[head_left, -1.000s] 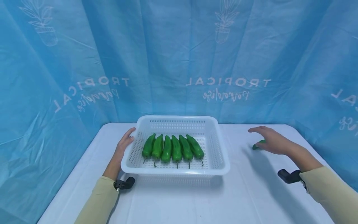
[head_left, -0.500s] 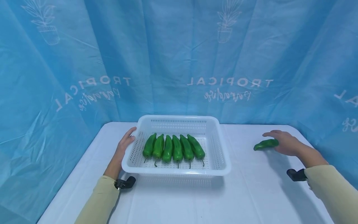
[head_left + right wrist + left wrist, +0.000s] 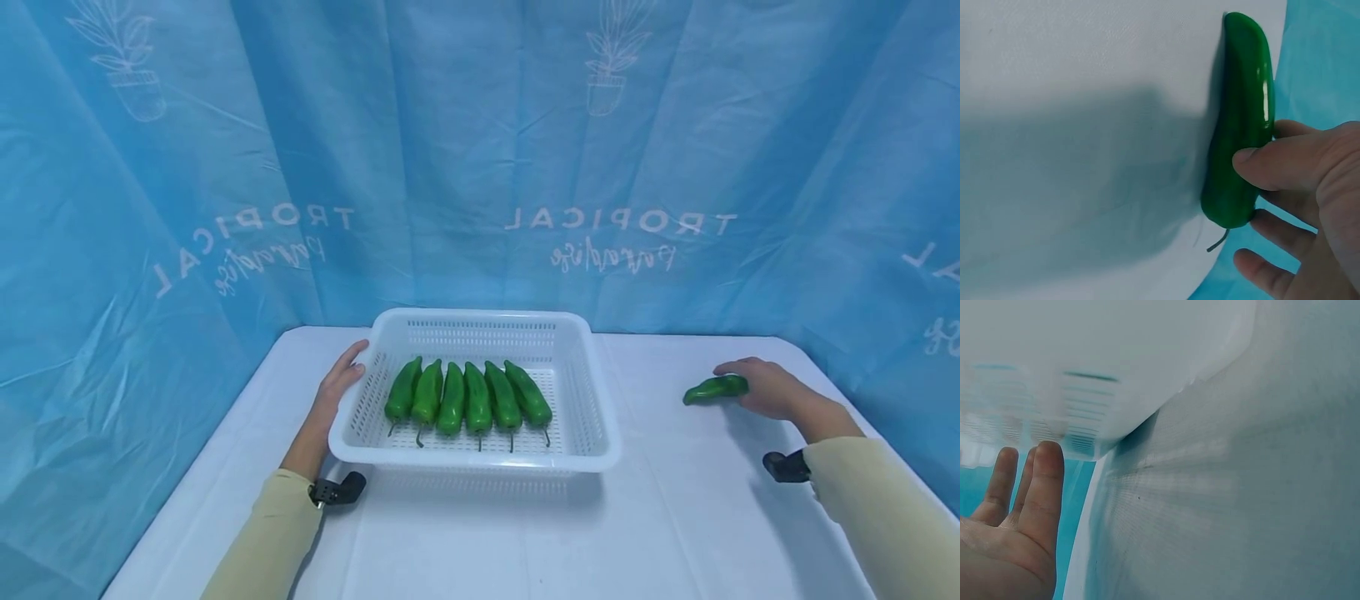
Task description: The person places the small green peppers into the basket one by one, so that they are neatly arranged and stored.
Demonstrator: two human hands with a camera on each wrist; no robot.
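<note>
A white perforated plastic basket [image 3: 474, 459] stands on the table with several green peppers [image 3: 478, 400] lying side by side in it, stems toward me. My left hand [image 3: 335, 387] rests at the basket's left wall; in the left wrist view its fingers [image 3: 1044, 494] are straight, tips at the slotted side. Off to the right, a single green pepper [image 3: 714, 389] lies on the cloth, tip pointing left. My right hand [image 3: 768, 390] holds it near the stem end. The right wrist view has the thumb [image 3: 1279, 162] on one side and a finger partly hidden behind the pepper [image 3: 1241, 119].
A white cloth [image 3: 480, 542] covers the table. Blue printed curtains [image 3: 480, 167] hang close behind its back edge and along both sides. Table surface shows between the basket and the right hand, and in front of the basket.
My right hand first moved right, uncovering the single pepper, then lowered and closed its fingers on the stem end. The left hand and basket stay in place; the head view shifted slightly.
</note>
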